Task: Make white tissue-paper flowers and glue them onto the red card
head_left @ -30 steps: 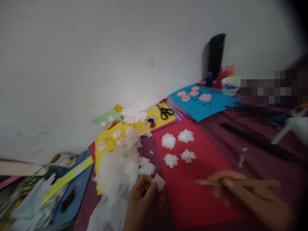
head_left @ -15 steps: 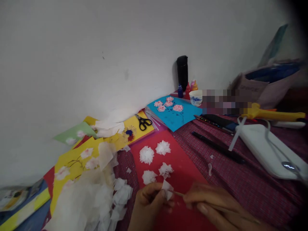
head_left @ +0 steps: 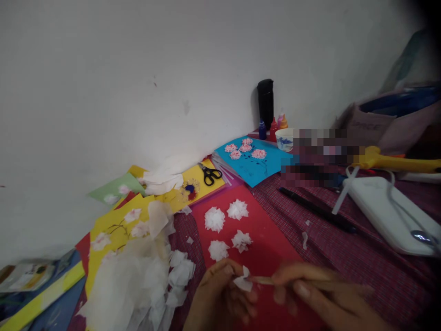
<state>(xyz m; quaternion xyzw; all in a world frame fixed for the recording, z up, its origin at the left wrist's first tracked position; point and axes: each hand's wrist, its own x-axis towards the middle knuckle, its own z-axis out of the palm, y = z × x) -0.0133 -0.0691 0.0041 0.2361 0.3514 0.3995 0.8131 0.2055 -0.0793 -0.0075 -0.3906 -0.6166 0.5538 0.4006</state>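
Observation:
Over the lower part of a red sheet (head_left: 268, 230), my left hand (head_left: 220, 294) is curled beside a small white paper piece (head_left: 244, 281); its fingertips touch or nearly touch the paper. My right hand (head_left: 310, 289) grips a thin wooden stick (head_left: 263, 280), whose tip meets the paper. Several white paper flowers (head_left: 214, 219) sit on the red sheet just beyond my hands. Left of my left hand lies a heap of thin white paper pieces (head_left: 127, 285).
Scissors (head_left: 211, 174) rest on yellow paper. Behind are a blue sheet (head_left: 253, 172) with pink flowers, paint bottles (head_left: 273, 128), a bowl (head_left: 284, 139) and a black bottle (head_left: 265, 103). A black pen (head_left: 317, 209) and a white device (head_left: 386, 216) lie right.
The white paper piece has gone from spread flat between my left fingertips to folded around the stick's tip. My left fingers have loosened a little. The view has shifted slightly.

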